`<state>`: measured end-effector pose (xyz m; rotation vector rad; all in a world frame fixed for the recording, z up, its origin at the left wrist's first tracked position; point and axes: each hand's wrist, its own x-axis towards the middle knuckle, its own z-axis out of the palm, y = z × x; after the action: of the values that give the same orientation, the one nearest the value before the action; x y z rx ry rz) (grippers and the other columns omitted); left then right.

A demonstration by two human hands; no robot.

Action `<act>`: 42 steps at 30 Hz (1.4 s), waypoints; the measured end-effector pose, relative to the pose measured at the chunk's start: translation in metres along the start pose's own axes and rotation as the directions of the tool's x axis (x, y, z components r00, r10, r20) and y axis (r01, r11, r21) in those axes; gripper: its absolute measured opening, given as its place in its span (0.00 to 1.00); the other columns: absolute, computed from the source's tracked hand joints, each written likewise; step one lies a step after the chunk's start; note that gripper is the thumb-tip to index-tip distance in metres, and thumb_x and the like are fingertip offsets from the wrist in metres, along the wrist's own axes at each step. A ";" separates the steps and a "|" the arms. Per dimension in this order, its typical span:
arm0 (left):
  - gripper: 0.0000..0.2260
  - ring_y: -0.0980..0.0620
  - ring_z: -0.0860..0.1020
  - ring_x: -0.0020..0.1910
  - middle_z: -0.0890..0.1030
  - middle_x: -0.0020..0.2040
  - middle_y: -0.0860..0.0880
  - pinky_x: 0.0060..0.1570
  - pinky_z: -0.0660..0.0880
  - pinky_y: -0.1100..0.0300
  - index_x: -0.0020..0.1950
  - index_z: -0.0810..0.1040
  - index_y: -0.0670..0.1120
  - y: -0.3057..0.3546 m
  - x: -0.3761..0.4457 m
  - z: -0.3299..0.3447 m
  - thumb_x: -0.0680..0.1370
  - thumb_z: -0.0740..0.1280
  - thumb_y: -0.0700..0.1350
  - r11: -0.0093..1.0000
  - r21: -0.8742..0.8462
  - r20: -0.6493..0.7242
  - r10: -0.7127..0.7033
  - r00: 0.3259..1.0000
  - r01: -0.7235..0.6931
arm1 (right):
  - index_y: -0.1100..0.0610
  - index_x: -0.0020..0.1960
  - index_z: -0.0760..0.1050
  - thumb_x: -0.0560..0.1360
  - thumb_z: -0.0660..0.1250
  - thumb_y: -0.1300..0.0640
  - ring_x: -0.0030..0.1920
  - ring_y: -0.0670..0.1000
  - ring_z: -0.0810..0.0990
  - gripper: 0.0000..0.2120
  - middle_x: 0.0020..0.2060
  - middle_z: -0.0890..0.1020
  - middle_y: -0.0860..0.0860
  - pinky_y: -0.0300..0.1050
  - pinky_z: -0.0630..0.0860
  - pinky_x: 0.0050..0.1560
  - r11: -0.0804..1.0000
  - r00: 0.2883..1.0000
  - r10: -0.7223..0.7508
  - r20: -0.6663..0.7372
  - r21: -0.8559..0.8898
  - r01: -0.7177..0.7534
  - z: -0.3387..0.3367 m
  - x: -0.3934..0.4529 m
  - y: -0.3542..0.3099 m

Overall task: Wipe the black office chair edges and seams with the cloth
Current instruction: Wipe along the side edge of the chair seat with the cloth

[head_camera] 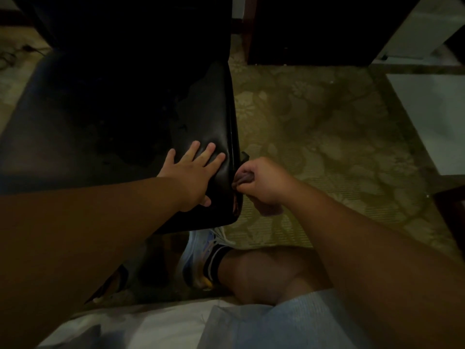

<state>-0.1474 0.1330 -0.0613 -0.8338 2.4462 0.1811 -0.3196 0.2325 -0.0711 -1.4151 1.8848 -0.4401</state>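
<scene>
Cloth [242, 178]: bunched in the right hand [261, 181], pressed against the right side edge of the chair seat, near its front corner; a loose end hangs below the fist.
Right hand: fingers curled tight round the cloth, knuckles up, just beside the seat's rim.
Left hand [195, 176]: flat on top of the seat, fingers straight and spread, close to the same edge, holding nothing.
Chair [141, 117]: black, glossy seat with worn patches; its back rises dark behind the seat.
Lever [244, 155]: small dark piece sticking out from the seat edge, just above the right hand.
Shoe [201, 258]: pale sneaker under the seat's front corner.
Carpet [327, 137]: patterned, to the right of the chair.
</scene>
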 end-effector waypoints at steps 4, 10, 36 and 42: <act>0.50 0.44 0.33 0.79 0.31 0.80 0.51 0.76 0.46 0.34 0.80 0.32 0.56 -0.001 -0.002 -0.001 0.76 0.70 0.60 1.000 -0.001 0.005 0.005 1.000 -0.005 | 0.48 0.47 0.79 0.74 0.72 0.60 0.39 0.36 0.77 0.08 0.39 0.80 0.41 0.32 0.69 0.37 1.000 0.999 0.004 -0.035 0.024 -0.003 0.002 -0.001 0.001; 0.50 0.44 0.32 0.79 0.30 0.80 0.51 0.76 0.46 0.33 0.80 0.32 0.56 -0.002 -0.002 -0.001 0.77 0.69 0.60 1.000 0.006 0.012 0.012 1.000 -0.012 | 0.48 0.47 0.79 0.74 0.72 0.58 0.38 0.36 0.77 0.05 0.39 0.80 0.41 0.30 0.67 0.34 0.999 1.000 -0.012 0.015 -0.036 0.012 0.001 -0.002 0.000; 0.49 0.44 0.32 0.79 0.30 0.80 0.51 0.76 0.45 0.33 0.79 0.31 0.56 0.003 0.010 -0.005 0.77 0.69 0.61 1.000 -0.022 0.014 -0.008 1.000 0.008 | 0.54 0.48 0.82 0.72 0.74 0.58 0.42 0.46 0.81 0.05 0.40 0.84 0.47 0.41 0.75 0.41 1.000 0.999 0.005 -0.055 -0.017 -0.005 -0.005 0.002 0.012; 0.50 0.44 0.33 0.79 0.30 0.80 0.51 0.76 0.46 0.33 0.79 0.31 0.57 0.004 0.013 -0.005 0.76 0.69 0.61 1.000 -0.019 0.004 -0.016 1.000 0.016 | 0.55 0.49 0.82 0.73 0.73 0.58 0.40 0.47 0.82 0.05 0.39 0.84 0.49 0.42 0.77 0.41 0.999 0.998 0.022 -0.058 -0.026 -0.023 -0.006 0.003 0.018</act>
<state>-0.1608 0.1282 -0.0645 -0.8601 2.4373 0.2002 -0.3364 0.2346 -0.0796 -1.4106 1.9577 -0.4515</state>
